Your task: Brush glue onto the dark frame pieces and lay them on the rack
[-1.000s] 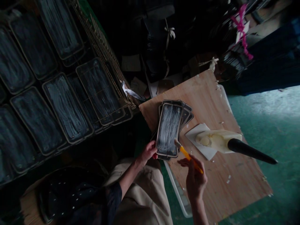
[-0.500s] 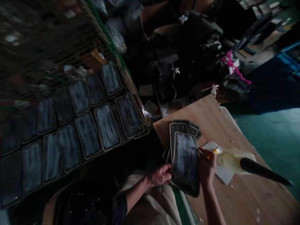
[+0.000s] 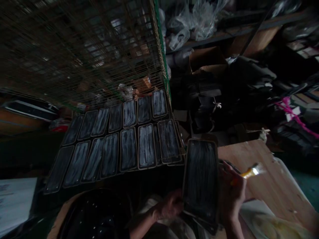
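Note:
A dark rectangular panel (image 3: 200,179) with rounded corners, a pale rim and whitish streaks is held up before me. My left hand (image 3: 170,204) is closed on its lower left edge, dim in shadow. At the right edge, my right hand (image 3: 233,192) grips the panel and also a paintbrush (image 3: 252,171) with a yellow handle, its pale bristles pointing right. Left of my hands, similar streaked panels (image 3: 128,149) lie in two rows on a wire rack. Some overlap at the right end.
The wire mesh rack (image 3: 163,53) has a green edge post. A wooden board (image 3: 274,179) lies to my right, a pale plastic bag (image 3: 281,225) at its near end. Below left is a shiny black rounded thing (image 3: 92,215). Cardboard boxes (image 3: 206,59) and dark bundles stand behind.
Both hands have lifted the streaked panel off the stack on the board and carried it left toward the rack. My view has turned left, and the brush shows more clearly.

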`<action>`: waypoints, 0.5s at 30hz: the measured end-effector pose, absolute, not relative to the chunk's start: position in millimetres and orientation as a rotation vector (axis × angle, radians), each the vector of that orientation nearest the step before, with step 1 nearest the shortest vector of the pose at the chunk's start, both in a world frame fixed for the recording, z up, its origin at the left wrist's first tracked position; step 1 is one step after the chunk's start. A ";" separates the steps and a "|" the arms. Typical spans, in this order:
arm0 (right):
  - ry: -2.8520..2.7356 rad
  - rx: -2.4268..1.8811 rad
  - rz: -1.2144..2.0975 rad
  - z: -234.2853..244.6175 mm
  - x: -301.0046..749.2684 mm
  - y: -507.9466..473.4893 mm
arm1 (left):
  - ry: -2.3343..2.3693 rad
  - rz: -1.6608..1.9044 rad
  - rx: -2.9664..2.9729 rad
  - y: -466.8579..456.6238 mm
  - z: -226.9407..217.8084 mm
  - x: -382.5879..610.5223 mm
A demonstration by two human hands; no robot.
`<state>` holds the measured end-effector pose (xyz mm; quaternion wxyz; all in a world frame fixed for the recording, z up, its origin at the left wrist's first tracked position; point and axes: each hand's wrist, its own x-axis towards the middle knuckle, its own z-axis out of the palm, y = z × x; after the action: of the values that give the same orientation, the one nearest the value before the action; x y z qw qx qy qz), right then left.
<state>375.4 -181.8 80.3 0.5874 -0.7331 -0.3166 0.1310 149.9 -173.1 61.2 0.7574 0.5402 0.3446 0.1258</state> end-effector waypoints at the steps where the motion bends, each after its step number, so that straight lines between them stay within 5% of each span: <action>1: -0.792 -1.690 0.311 83.9 363.8 -162.6 | 0.793 0.322 1.169 -161.7 60.7 141.6; 6: -0.929 -1.549 0.391 80.1 305.8 -65.3 | 0.936 0.513 1.039 -99.1 47.0 111.7; 15: -0.933 -1.540 0.547 2.5 249.0 2.1 | 1.328 0.430 0.929 -24.1 -3.3 83.1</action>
<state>249.0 2.1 2.5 0.5889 -0.6614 -0.4006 0.2350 83.1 -24.1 -3.3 0.6687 0.4119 0.5889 0.1908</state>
